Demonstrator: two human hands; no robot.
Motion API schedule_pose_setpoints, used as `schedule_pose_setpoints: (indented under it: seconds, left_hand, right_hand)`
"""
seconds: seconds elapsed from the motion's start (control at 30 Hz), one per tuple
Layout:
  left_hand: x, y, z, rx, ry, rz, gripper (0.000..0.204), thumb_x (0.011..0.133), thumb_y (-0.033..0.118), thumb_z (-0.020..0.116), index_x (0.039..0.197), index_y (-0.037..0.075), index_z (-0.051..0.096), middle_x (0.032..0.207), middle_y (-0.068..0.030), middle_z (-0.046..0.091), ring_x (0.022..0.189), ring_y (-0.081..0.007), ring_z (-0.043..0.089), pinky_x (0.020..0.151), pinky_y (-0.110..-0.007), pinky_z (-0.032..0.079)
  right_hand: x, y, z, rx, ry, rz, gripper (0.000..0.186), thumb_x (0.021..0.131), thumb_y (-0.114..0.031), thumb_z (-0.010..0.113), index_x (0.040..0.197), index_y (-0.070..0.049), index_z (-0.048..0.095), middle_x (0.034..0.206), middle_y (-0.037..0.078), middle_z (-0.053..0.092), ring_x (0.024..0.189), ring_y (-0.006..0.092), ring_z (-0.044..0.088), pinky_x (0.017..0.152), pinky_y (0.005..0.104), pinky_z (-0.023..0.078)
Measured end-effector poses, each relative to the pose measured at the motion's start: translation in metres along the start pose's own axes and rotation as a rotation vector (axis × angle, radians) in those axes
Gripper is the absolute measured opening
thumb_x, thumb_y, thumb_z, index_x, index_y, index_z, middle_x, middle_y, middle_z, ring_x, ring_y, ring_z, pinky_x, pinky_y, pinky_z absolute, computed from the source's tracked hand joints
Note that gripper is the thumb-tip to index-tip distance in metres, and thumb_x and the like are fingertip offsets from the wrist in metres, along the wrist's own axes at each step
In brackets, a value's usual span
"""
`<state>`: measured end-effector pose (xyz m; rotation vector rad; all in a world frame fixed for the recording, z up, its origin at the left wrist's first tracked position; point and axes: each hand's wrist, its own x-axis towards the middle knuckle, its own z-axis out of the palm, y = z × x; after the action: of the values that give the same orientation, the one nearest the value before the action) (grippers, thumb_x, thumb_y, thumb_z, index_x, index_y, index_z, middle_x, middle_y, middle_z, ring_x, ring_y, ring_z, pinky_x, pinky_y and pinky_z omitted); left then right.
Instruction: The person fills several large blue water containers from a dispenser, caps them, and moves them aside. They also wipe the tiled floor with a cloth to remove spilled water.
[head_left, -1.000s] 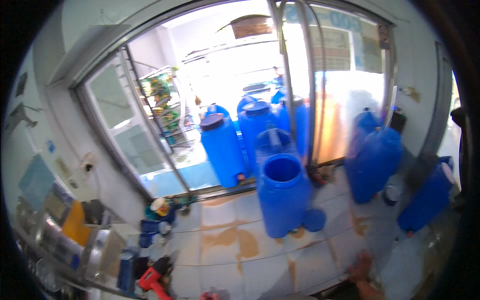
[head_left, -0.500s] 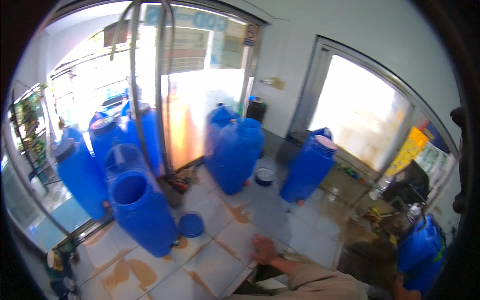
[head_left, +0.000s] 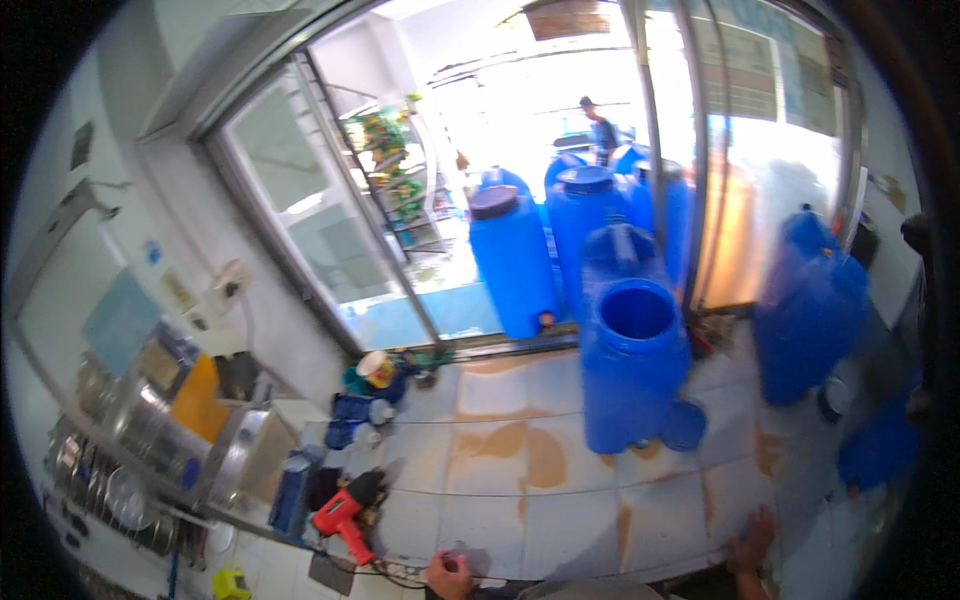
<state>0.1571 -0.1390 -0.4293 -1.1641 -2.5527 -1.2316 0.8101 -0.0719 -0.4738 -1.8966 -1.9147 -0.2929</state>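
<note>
My left hand [head_left: 450,575] is at the lower edge of the tiled surface, its fingers curled in. Whether anything is inside them is too small to make out. Nearest to it lies a red pistol-grip power tool [head_left: 343,517] with a black nose and a dark cord. My right hand [head_left: 752,540] rests on the white tiles [head_left: 570,535] with its fingers spread, holding nothing. Beyond it stands an uncapped blue plastic water container [head_left: 630,395], upright, with a round blue lid [head_left: 684,426] lying beside its base.
Brown wet stains [head_left: 545,455] mark the tiles. More blue containers [head_left: 510,260] stand by the sliding glass door, others [head_left: 810,320] at right. Bottles and a cup [head_left: 376,368] sit in the left corner, near a metal rack [head_left: 120,500]. A person [head_left: 600,130] is outside.
The view has swung left, bringing the red tool, rack and left wall into sight. A hand shows on the tiles in both frames; my left hand is now near the red tool.
</note>
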Motion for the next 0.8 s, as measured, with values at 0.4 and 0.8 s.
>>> schedule_pose_setpoints:
  seconds: [0.4,0.8]
  left_hand:
    - [0.019,-0.032,0.000,0.056,-0.074,0.031,0.033,0.080,0.023,0.077,0.102,0.004,0.062,0.073,-0.0094,0.062,0.064,-0.0269,0.060,0.063,-0.042,0.046]
    - [0.027,-0.035,0.002,0.095,-0.216,-0.007,0.047,0.089,0.043,0.072,0.114,0.006,0.059,0.068,-0.0064,0.057,0.064,-0.0265,0.057,0.062,-0.044,0.045]
  right_hand:
    - [0.015,-0.063,-0.047,0.062,-0.018,0.107,0.068,0.084,-0.053,0.067,0.133,-0.009,0.053,0.152,0.019,0.045,0.136,0.0421,0.043,0.111,0.0575,0.031]
    - [0.012,-0.058,-0.044,0.047,-0.028,0.135,0.073,0.078,-0.050,0.072,0.138,-0.012,0.054,0.157,0.015,0.043,0.137,0.0411,0.044,0.114,0.0566,0.032]
